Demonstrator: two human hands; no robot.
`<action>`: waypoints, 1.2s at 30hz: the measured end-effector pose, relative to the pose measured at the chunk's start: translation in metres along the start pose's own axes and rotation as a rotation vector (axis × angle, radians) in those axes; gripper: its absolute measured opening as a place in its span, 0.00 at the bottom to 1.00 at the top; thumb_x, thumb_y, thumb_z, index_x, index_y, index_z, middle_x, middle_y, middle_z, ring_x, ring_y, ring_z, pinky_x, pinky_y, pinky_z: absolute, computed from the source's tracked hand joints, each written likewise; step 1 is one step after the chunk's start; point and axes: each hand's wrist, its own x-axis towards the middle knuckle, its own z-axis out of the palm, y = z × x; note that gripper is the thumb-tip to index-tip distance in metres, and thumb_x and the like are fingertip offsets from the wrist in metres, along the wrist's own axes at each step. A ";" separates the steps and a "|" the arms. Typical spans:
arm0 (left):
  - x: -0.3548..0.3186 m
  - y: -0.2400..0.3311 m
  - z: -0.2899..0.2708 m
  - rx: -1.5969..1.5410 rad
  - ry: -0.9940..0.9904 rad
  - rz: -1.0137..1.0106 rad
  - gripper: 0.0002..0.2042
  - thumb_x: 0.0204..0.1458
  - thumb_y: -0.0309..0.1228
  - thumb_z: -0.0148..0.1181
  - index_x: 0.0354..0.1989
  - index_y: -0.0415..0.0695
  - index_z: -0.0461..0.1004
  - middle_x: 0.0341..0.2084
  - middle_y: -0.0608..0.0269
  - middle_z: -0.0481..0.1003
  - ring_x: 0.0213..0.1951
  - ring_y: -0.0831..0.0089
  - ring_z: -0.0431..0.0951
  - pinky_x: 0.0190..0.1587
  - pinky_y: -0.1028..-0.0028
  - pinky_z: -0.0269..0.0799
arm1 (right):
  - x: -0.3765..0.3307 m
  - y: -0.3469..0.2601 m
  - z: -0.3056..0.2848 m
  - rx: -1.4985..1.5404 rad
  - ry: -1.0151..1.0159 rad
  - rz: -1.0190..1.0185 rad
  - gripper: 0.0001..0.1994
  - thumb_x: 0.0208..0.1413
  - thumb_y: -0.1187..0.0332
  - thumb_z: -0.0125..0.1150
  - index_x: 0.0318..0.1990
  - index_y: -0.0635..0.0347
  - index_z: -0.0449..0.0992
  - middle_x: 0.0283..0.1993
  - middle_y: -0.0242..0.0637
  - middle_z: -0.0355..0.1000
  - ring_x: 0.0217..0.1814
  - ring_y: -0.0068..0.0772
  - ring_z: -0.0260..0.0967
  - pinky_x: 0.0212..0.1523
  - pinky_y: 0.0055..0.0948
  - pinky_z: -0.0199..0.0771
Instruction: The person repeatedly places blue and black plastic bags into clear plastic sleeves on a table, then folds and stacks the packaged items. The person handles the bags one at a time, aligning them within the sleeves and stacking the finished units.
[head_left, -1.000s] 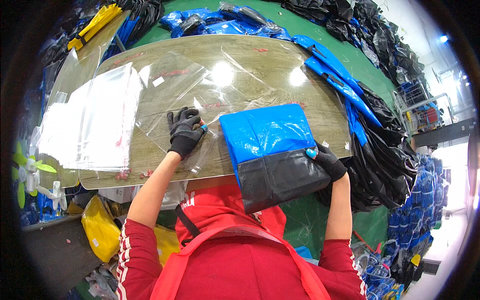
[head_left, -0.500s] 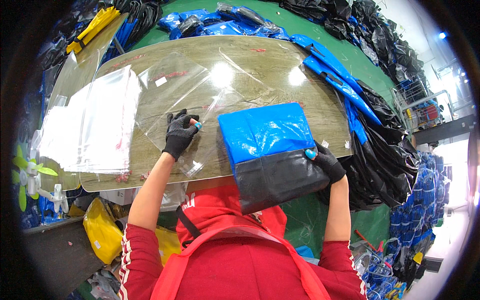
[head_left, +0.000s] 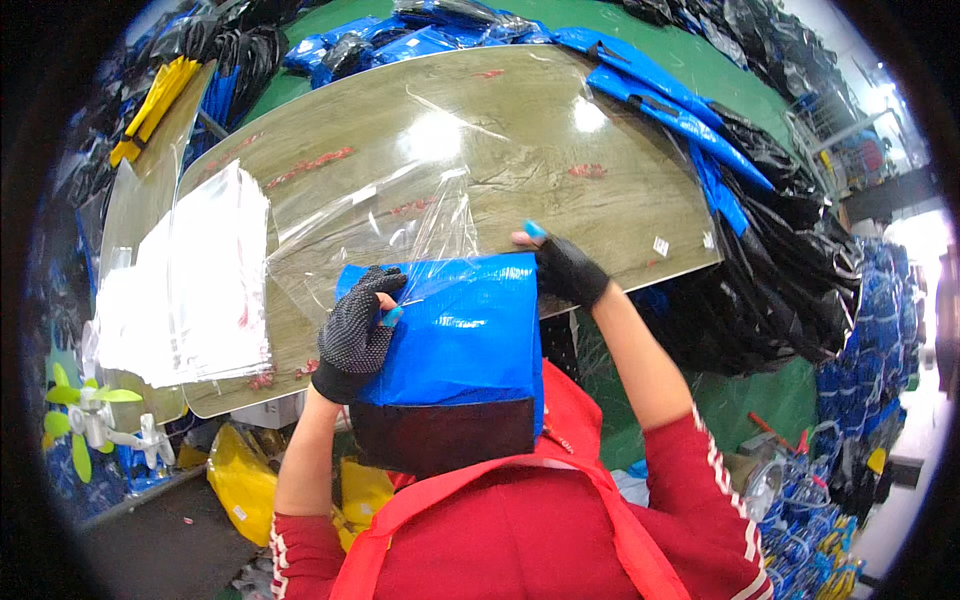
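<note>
A folded blue-and-black plastic sheet (head_left: 455,345) lies across the table's near edge, its black part toward me. My left hand (head_left: 358,330), in a black dotted glove with bare thumb, is closed at the sheet's left side. Its thumb and fingers pinch the edge of a clear plastic bag (head_left: 440,235), whose film lies partly over the sheet's far end. At the sheet's far right corner is my right hand (head_left: 570,270), gloved likewise. Its thumb, with blue tape on it, is stretched out over the table; the other fingers are partly hidden.
A stack of clear bags (head_left: 205,285) lies on the left of the wood-patterned table (head_left: 620,180). Blue and black sheets (head_left: 770,250) hang over its right edge. A small green-bladed fan (head_left: 90,415) stands at the left, above yellow material (head_left: 240,480).
The blue-and-black sheet has moved left to my left hand and the clear bag. My right hand has shifted from its near right side to its far right corner.
</note>
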 end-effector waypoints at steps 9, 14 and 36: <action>-0.001 0.006 0.006 0.176 0.060 0.173 0.06 0.51 0.25 0.58 0.38 0.42 0.73 0.50 0.48 0.74 0.57 0.48 0.70 0.60 0.56 0.62 | -0.006 -0.028 -0.013 0.054 -0.025 -0.081 0.20 0.59 0.52 0.57 0.47 0.61 0.76 0.42 0.34 0.76 0.40 0.24 0.73 0.44 0.24 0.73; -0.010 -0.008 0.025 0.040 0.318 -0.013 0.11 0.53 0.25 0.57 0.44 0.42 0.73 0.48 0.51 0.74 0.54 0.55 0.72 0.59 0.62 0.63 | -0.045 -0.031 0.000 0.041 0.077 -0.003 0.19 0.53 0.60 0.67 0.47 0.62 0.76 0.40 0.34 0.75 0.41 0.23 0.71 0.43 0.26 0.72; -0.007 -0.019 0.023 -0.673 0.045 -0.677 0.34 0.44 0.37 0.72 0.58 0.40 0.64 0.49 0.54 0.72 0.49 0.67 0.73 0.53 0.66 0.70 | -0.083 -0.017 0.040 0.365 0.243 -0.076 0.29 0.47 0.50 0.70 0.51 0.61 0.71 0.46 0.40 0.75 0.51 0.36 0.71 0.52 0.39 0.71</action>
